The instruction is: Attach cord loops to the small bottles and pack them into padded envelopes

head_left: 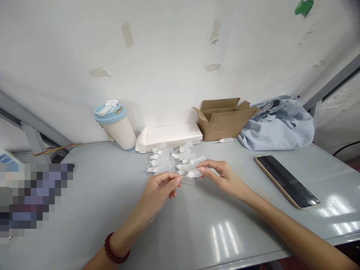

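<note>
Between the thumb and fingers of my right hand (223, 176) is a small translucent squeeze bottle (194, 173), its white tip pointing left. My left hand (161, 187), with a dark red bead bracelet at the wrist, is closed in a pinch just left of that tip. Whatever sits in the left fingertips is too small to make out. Several similar squeeze bottles (161, 162) with thin looped straps lie in a loose pile right behind both hands. One more bottle (225, 140) lies apart, in front of the cardboard box.
A stack of white flat boxes (171, 134) and a blue-lidded tumbler (118, 127) stand by the wall. An open cardboard box (225, 123) and a light blue fabric bag (278, 127) are at back right. A phone (287, 182) lies right on the grey table (180, 236).
</note>
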Motion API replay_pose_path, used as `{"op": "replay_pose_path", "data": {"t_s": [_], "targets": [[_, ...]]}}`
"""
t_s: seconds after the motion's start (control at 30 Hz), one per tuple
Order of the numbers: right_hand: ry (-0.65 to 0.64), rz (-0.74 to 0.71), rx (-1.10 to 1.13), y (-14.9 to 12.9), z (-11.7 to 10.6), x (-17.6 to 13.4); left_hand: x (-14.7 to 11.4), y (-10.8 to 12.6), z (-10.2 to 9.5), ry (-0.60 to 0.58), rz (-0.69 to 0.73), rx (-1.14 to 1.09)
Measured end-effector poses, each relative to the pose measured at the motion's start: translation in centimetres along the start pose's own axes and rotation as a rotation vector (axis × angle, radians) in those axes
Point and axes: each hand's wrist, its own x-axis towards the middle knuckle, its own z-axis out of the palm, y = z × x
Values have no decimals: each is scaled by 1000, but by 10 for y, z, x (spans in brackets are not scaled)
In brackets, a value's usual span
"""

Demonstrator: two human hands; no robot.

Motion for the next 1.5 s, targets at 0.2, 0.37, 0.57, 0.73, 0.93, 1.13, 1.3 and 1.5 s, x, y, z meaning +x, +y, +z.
{"op": "replay_pose_path", "data": {"t_s": [0.2, 0.37, 0.57, 0.73, 0.93, 1.13, 1.3, 1.5], "targets": [[-4, -1, -25, -1, 1, 0, 0, -2, 1, -16, 9, 2], [-41, -18, -65, -3, 1, -1, 0, -4, 1, -23, -7, -16], [-83, -37, -116, -7, -5, -2, -1, -3, 2, -46, 4, -1], [-77, -60, -104, -7, -4, -3, -1, -2, 2, -45, 3, 12], [-49, -80, -84, -8, 2, -4, -1, -2, 0, -3, -2, 21], [-35, -114, -82, -7, 5, -5, -2, -3, 0, 6, -22, 21], [-9, -131, -67, -3, 11, -6, -1, -5, -1, 15, -37, 17], [2, -157, -70, 2, 16, -8, 1, -6, -1, 15, -26, 3]]}}
